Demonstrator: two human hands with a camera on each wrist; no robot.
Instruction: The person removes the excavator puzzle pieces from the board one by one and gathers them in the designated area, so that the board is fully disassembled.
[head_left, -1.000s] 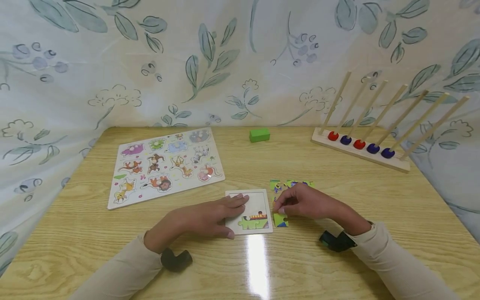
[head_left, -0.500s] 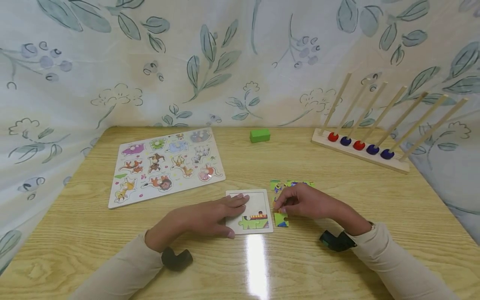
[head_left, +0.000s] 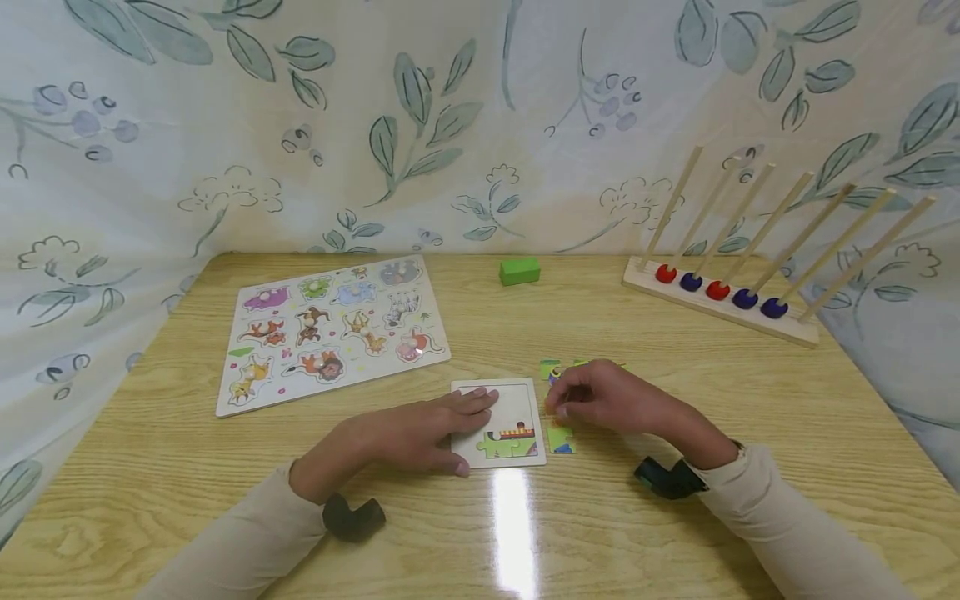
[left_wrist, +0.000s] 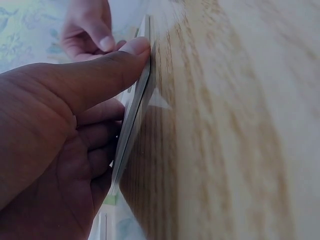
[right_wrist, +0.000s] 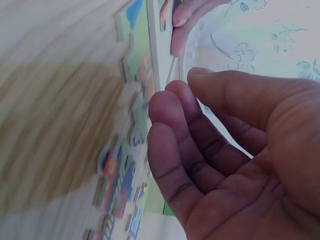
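Observation:
My left hand (head_left: pixel 427 429) rests flat on a small wooden puzzle board (head_left: pixel 517 400), fingers extended over its left part. The left wrist view shows the thumb lying against the board's edge (left_wrist: pixel 132 112). A few joined green pieces (head_left: pixel 498 448) fill the board's lower right, with a red-and-yellow striped part above them. Just right of the board, my right hand (head_left: pixel 618 400) hovers over loose jigsaw pieces (head_left: pixel 559 440), fingers loosely bent. Nothing shows between its thumb and fingertips (right_wrist: pixel 167 107) in the right wrist view. Part of the loose pieces is hidden beneath this hand.
An animal peg puzzle (head_left: pixel 337 333) lies at the left. A green block (head_left: pixel 519 271) sits at the back, near the patterned cloth (head_left: pixel 480 125). Toward the back right stands a wooden stacking rack (head_left: pixel 720 302) with upright rods and red and blue beads.
The right hand has lifted and shifted slightly over the loose pieces, and its fingers have loosened a little. The lowest loose piece has moved slightly left. The left hand stays in place.

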